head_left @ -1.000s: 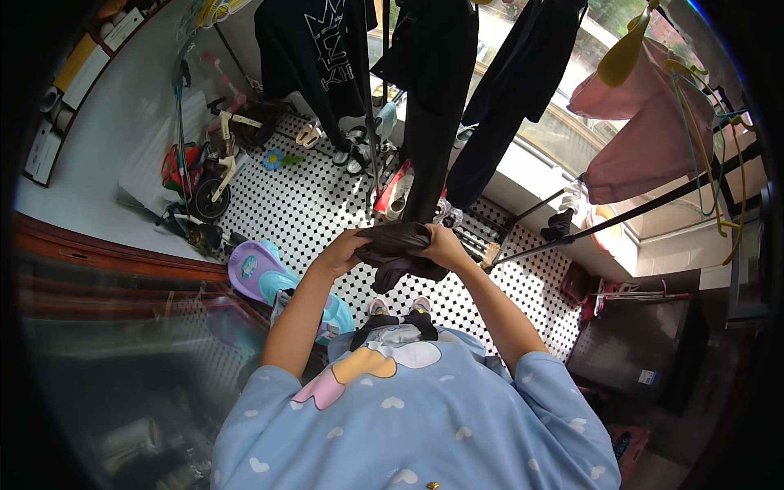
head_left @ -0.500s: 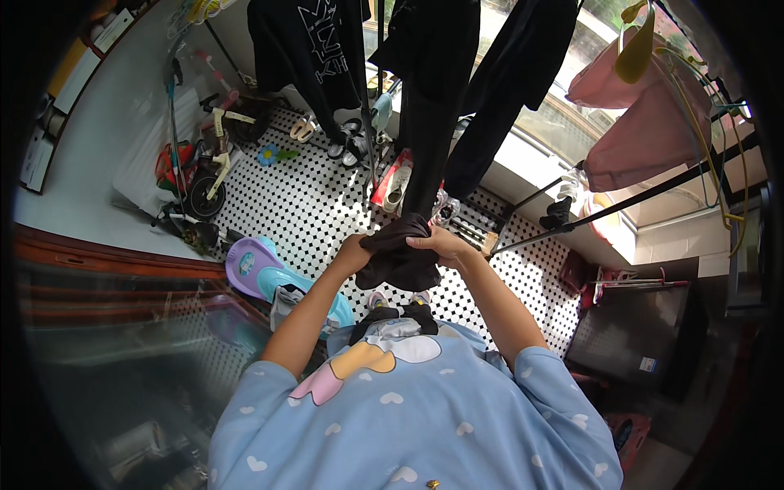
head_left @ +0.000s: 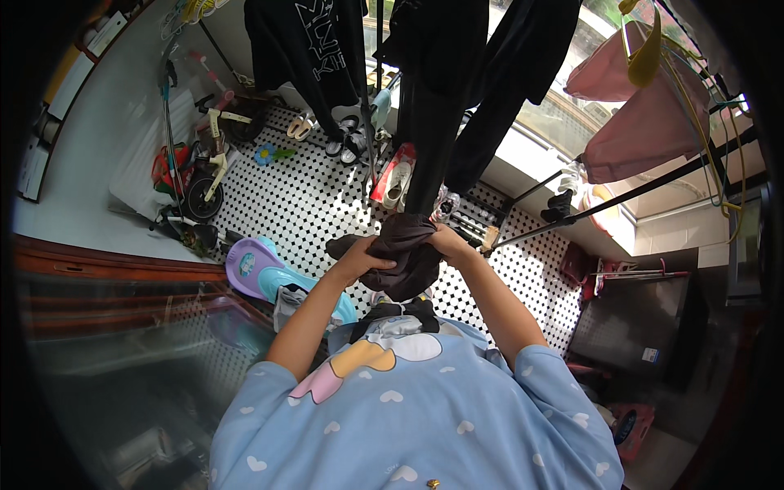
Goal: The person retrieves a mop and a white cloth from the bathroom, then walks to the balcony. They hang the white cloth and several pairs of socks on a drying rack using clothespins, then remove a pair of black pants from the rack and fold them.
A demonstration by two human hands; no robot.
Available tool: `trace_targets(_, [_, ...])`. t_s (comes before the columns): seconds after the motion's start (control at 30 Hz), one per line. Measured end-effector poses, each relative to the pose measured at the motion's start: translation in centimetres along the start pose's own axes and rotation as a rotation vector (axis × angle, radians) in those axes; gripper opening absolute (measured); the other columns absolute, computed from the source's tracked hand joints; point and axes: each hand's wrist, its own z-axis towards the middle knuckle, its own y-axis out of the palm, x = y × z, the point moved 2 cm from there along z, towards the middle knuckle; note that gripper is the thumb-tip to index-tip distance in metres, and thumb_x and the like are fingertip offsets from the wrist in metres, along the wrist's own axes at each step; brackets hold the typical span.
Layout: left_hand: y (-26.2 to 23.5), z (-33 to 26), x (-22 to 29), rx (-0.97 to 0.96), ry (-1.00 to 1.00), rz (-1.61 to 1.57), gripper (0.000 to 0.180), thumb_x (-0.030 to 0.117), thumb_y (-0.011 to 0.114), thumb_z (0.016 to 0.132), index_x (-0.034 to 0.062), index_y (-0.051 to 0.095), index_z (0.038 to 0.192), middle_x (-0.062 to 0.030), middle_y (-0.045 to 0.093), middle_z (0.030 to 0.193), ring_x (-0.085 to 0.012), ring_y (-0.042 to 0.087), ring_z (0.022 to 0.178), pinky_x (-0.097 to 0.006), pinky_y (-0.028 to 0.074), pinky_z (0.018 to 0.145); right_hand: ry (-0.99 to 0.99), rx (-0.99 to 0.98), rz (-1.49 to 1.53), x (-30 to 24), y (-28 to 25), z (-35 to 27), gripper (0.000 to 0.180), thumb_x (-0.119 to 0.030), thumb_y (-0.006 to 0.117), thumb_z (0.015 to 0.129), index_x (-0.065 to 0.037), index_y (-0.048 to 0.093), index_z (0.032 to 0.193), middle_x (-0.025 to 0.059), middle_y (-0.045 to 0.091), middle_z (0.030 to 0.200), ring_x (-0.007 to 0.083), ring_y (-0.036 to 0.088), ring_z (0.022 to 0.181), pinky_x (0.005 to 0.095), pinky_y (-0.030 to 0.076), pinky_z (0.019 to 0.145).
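A bunched dark brown garment (head_left: pixel 400 278) is held between my two hands in front of my body. Its exact kind cannot be made out. My left hand (head_left: pixel 361 260) grips its left side, fingers over the folds, and a loose flap sticks out past that hand. At the right edge my right hand (head_left: pixel 448 244) pinches the cloth. Just beyond hang long black trousers (head_left: pixel 426 155), whose lower end meets the bunched cloth in view; whether they touch, I cannot tell.
A black printed shirt (head_left: pixel 314 73) and pink clothing (head_left: pixel 649 122) hang ahead from a rack. To the left stand a purple and turquoise plastic tub (head_left: pixel 253 268) and a balance bike (head_left: pixel 208 180). Shoes (head_left: pixel 398 181) lie on the tiled floor. A dark screen (head_left: pixel 629 327) leans at right.
My left hand has moved slightly right and over the cloth, its fingers now across the front. The garment has spread out, with a flap now showing at left.
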Motion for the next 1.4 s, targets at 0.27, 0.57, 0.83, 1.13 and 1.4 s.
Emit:
trace_targets(0.27, [-4.6,1.8,-4.1,0.302,-0.125,0.451,0.024,0.017,0.055,0.080,-0.0013,0.060,0.095,-0.0084,0.063,0.088,-0.0153,0.059,0.073,-0.030,0.047,0.064,0.029,-0.227,0.015,0.2,3.0,-1.3,0.037,-0.005,0.061,0.069,-0.001,0.053,0.105,0.0054,0.059,0.098,0.0200,0.058,0.083,0.0309,0.048,0.076])
trace_targets(0.57, [-1.5,-0.5,-0.7,-0.163,-0.146,-0.822,0.041,0.006,0.052,0.079,-0.0035,0.043,0.118,-0.0151,0.057,0.106,-0.0233,0.060,0.092,-0.034,0.049,0.085,-0.355,0.491,-1.127,1.7,2.6,0.8,0.029,-0.010,0.057,0.073,-0.003,0.059,0.101,0.0183,0.061,0.093,0.0322,0.059,0.086,0.0356,0.045,0.074])
trace_targets(0.83, [-4.4,0.5,-3.0,0.252,0.001,0.430,0.024,0.012,0.058,0.078,0.0006,0.060,0.098,-0.0082,0.063,0.089,-0.0143,0.060,0.081,-0.028,0.047,0.073,-0.001,-0.207,0.005,0.8,3.0,-0.3,0.028,-0.007,0.064,0.072,0.000,0.059,0.099,0.0065,0.063,0.091,0.0158,0.060,0.082,0.0275,0.046,0.077])
trace_targets(1.13, [-0.6,-1.3,-3.4,-0.189,0.084,-0.933,0.038,0.019,0.044,0.087,-0.0024,0.045,0.119,-0.0155,0.052,0.116,-0.0243,0.053,0.103,-0.036,0.041,0.092,-0.670,0.344,-0.938,2.1,1.0,0.6,0.027,-0.002,0.053,0.070,-0.005,0.057,0.097,0.0227,0.058,0.081,0.0381,0.056,0.082,0.0406,0.045,0.072])
trace_targets(1.4, [3.6,0.0,-1.0,-0.016,0.065,-0.518,0.041,0.005,0.063,0.077,0.0002,0.049,0.115,-0.0095,0.059,0.103,-0.0174,0.057,0.096,-0.030,0.045,0.088,0.095,-0.366,0.308,-0.4,-4.0,-3.4,0.044,0.000,0.049,0.069,0.000,0.050,0.113,0.0107,0.058,0.107,0.0208,0.057,0.095,0.0320,0.043,0.088])
